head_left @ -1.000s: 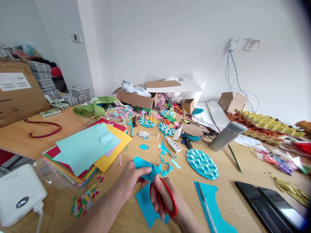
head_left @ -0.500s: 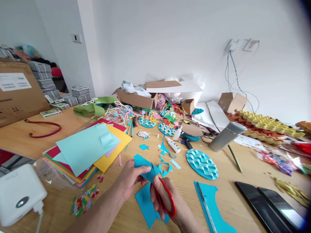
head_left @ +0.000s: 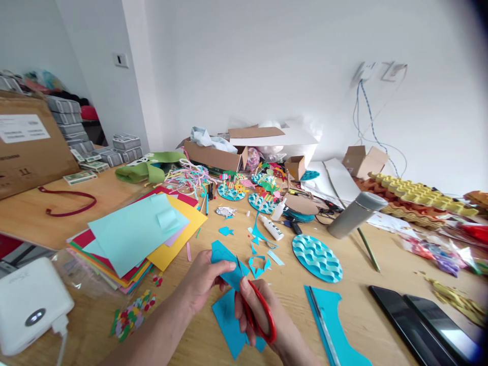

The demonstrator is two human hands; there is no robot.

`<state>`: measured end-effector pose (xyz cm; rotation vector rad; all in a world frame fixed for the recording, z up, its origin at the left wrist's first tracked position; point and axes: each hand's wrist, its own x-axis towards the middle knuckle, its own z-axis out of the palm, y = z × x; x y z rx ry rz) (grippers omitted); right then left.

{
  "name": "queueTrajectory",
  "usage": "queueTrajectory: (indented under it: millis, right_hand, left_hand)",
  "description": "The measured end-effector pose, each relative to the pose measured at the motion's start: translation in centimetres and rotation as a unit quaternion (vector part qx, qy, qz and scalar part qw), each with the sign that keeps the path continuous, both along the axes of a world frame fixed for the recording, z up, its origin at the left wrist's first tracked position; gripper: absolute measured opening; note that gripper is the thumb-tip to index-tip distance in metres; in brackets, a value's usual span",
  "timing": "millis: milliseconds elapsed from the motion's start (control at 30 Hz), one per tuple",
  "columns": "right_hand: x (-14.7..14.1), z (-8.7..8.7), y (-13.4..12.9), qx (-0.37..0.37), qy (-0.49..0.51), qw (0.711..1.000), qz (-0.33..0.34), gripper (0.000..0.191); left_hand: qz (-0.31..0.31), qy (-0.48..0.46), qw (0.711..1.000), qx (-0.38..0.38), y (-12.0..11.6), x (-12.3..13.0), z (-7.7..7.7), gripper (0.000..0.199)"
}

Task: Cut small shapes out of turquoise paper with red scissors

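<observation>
Blue paper (head_left: 221, 252) is pinched between the left hand's (head_left: 201, 279) thumb and fingers, near middle of the table (head_left: 284, 284); the right hand's (head_left: 261, 307) fingers curl around red-handled scissors (head_left: 271, 321), blades at the paper. Farther off lies a blue fish cutout (head_left: 226, 231).

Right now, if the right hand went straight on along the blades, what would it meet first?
Likely the blue paper held by the left hand; the red-handled scissors overlap it in view, though exact depth is unclear.
</observation>
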<state>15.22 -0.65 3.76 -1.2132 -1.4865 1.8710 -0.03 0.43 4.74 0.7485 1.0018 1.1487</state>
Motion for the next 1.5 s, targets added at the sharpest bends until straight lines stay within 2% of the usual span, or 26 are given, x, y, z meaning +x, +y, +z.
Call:
queueTrajectory:
  millis: [567,867,1133,1500]
  right_hand:
    - [-0.4,-0.2,0.0,0.003,0.003,1.000,-0.019,0.075]
    - [-0.8,-0.9,0.1,0.003,0.003,0.999,-0.048,0.074]
    - [-0.7,-0.7,0.3,-0.001,0.001,1.000,-0.022,0.073]
    - [-0.6,-0.1,0.1,-0.005,0.007,0.999,-0.033,0.074]
  left_hand:
    - [0.018,-0.048,0.998,-0.036,-0.1,0.3,-0.3,0.025]
    - [0.083,-0.076,0.993,-0.028,-0.6,1.7,0.0,0.027]
    - [0.065,-0.043,0.997,-0.012,-0.3,1.4,-0.4,0.026]
    - [0.040,-0.026,0.999,-0.011,-0.3,1.3,-0.3,0.026]
